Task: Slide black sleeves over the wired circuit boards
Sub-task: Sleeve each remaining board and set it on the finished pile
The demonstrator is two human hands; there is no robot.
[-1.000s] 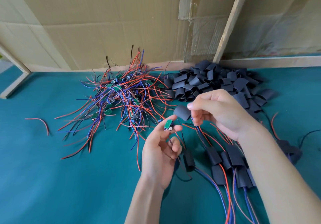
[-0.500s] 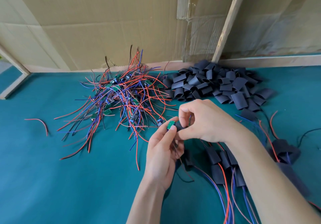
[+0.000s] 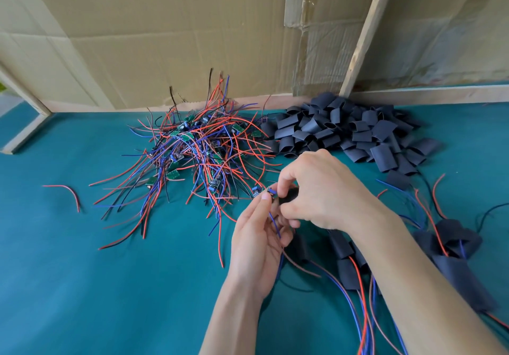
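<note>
The black sleeve (image 3: 289,193) is held in the right hand (image 3: 322,189), pinched between thumb and fingers, and only a small dark part of it can be seen under the fingers. Just beside it, the small circuit board (image 3: 271,191) is pinched at the fingertips of the left hand (image 3: 259,241), and its blue and red wires run down through the left palm. Board and sleeve are brought together above the teal table (image 3: 82,285); whether the board has already entered the mouth of the sleeve cannot be told, because the fingers cover the joint.

The step in hand is judged to be the insertion of 1 board into 1 sleeve. For the next move, the sleeve mouth should be kept open and aligned with the narrow edge of the board, and the sleeve should be pushed along while the wires are kept taut by the left hand. The components on the board could catch on the soft edge, so a small wiggle may be needed.

The pile of bare wired boards (image 3: 192,156) lies behind the hands to the left, and the heap of empty sleeves (image 3: 344,131) is near it to the right. Finished pieces (image 3: 347,258) lie under the right forearm, so much work is judged to remain.
</note>
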